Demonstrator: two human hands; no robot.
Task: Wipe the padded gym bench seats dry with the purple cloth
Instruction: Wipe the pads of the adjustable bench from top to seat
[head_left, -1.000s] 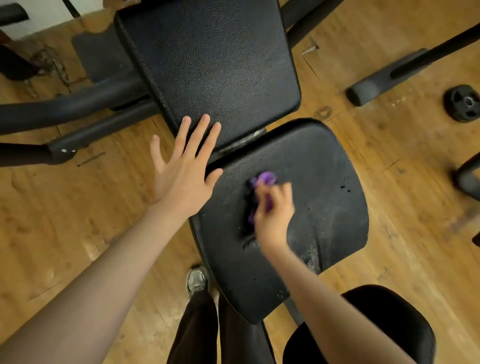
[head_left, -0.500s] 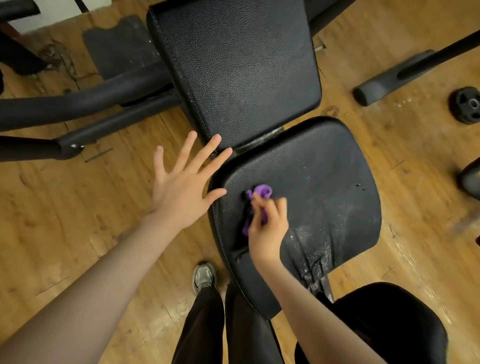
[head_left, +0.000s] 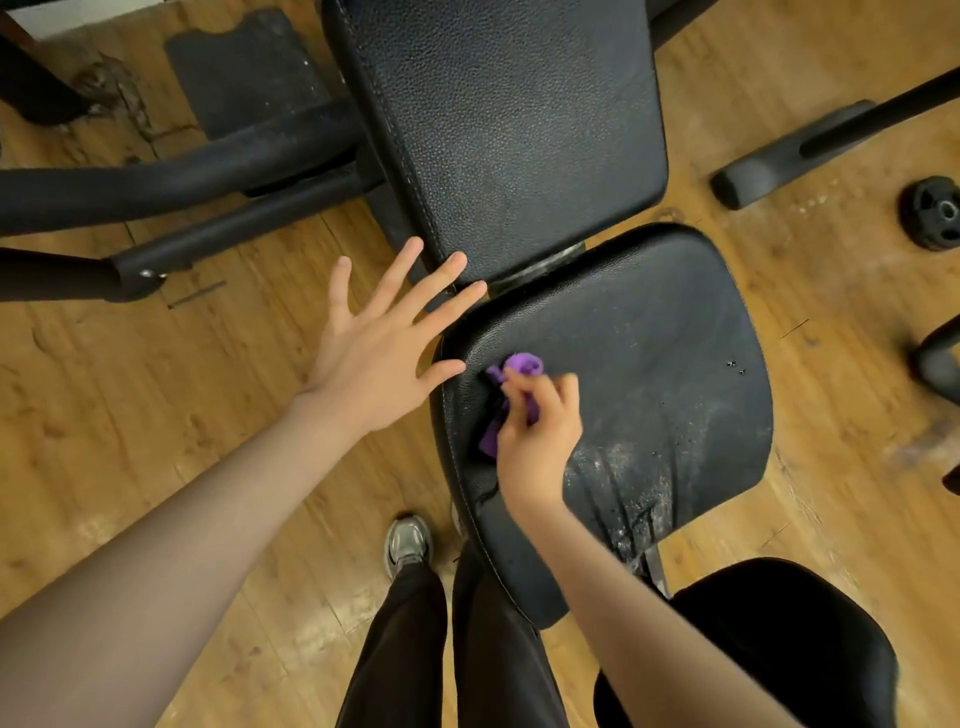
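The right hand (head_left: 540, 441) pinches the crumpled purple cloth (head_left: 511, 382) onto the black padded leather seat (head_left: 649, 364) to wipe its left edge; the left hand (head_left: 379, 353), fingers spread, hovers for balance.

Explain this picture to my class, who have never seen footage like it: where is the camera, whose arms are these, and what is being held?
There is no machine here. The camera sits on a person's head, looking forward and down, so the arms are the wearer's own. The right hand pinches a bunched purple cloth against the left part of the black padded seat of a gym bench. The left hand is spread flat with straight fingers, its fingertips at the corner of the back pad; it holds nothing. Pale speckles show on the seat's near right part. Below are the wearer's dark trousers and one shoe on the wooden floor. A small weight plate lies at the right.
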